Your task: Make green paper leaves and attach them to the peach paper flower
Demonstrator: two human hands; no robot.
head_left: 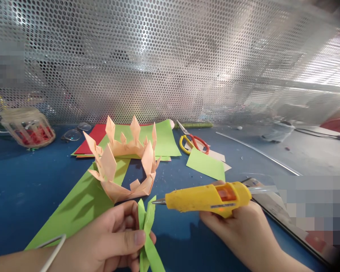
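Observation:
Between the thumb and fingers of my left hand (113,238) is a folded green paper piece (149,238), held upright with its strips crossing. My right hand (238,226) is wrapped round the handle of a yellow hot glue gun (198,198). Its metal nozzle points left and meets, or nearly meets, the upper tip of the green paper. Just beyond my left hand stands a peach paper crown (116,189), a ring with folded pointed peaks. Part of the glue gun's handle is hidden by my fingers.
Green sheets (70,211) lie under and behind the crown, with red paper (95,138) at the back. Scissors (194,141) rest near a small green piece (206,164). A jar (28,128) and glasses (75,133) are at left. A phone-like device (289,223) lies at right. Perforated metal (158,60) closes off the back.

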